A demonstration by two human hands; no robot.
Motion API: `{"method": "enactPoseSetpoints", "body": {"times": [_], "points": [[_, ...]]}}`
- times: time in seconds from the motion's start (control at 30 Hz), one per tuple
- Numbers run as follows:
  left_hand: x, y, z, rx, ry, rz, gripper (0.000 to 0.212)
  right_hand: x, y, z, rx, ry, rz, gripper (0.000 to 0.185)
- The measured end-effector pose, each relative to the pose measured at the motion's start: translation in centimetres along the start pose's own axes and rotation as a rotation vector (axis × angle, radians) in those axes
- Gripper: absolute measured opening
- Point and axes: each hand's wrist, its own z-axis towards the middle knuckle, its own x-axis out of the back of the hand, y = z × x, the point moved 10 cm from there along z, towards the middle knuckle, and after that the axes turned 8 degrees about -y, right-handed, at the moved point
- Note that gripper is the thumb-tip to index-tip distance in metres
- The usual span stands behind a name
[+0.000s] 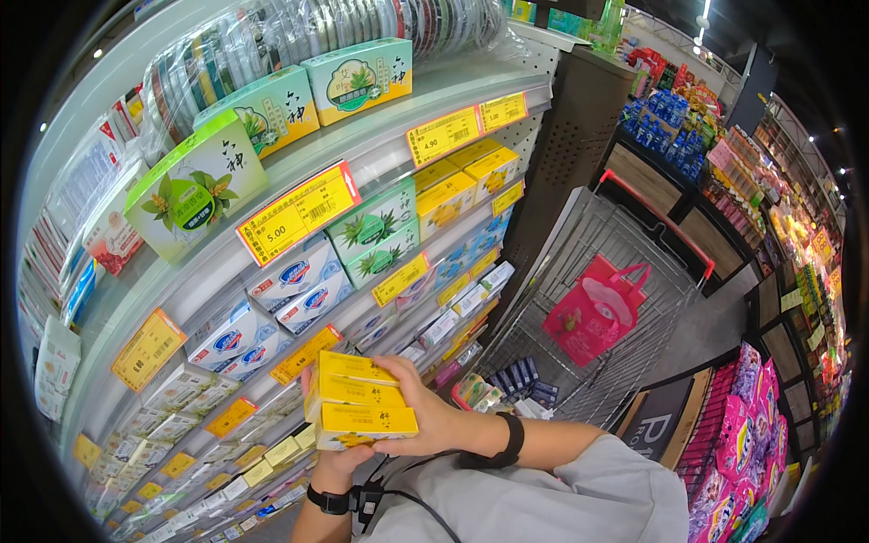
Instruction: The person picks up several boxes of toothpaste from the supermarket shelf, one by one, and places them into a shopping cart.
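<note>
Both my hands hold a small block of yellow soap boxes point(363, 400) in front of the shelves. My right hand point(424, 414) grips its right side, the fingers over the top edge. My left hand point(339, 461) supports it from below and from the left, its fingertips partly hidden behind the boxes. Similar yellow boxes point(445, 203) stand on a shelf beyond, beside green soap boxes point(377, 231). White and blue soap boxes point(292, 278) lie on the shelf just past my hands.
A wire shopping cart point(611, 237) stands to the right, holding a pink bag point(594, 312) and several small boxes point(516, 380). Pink packages point(740, 434) fill a rack at the lower right. Large green soap boxes point(197, 186) line the upper shelf, above price tags point(299, 214).
</note>
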Motion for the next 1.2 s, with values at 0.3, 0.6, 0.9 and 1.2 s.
{"method": "enactPoseSetpoints", "body": {"times": [0.3,0.6,0.9,1.2], "points": [[3.5,3.1,-4.1,-0.096,0.049,0.085,0.119,13.1,-4.2,4.2,0.257,0.102,-0.616,0.048],[5.5,5.0,-7.9,-0.133,0.113,0.148,0.119,24.3,0.4,8.3,0.055,0.04,-1.245,0.054],[5.9,5.3,-9.1,-0.151,0.15,0.176,0.118,26.1,2.4,8.6,-0.025,-0.041,-1.126,0.056],[5.7,5.4,-7.8,-0.169,0.132,0.175,0.118,27.8,1.6,9.4,-0.065,-0.129,-1.204,0.044]]}}
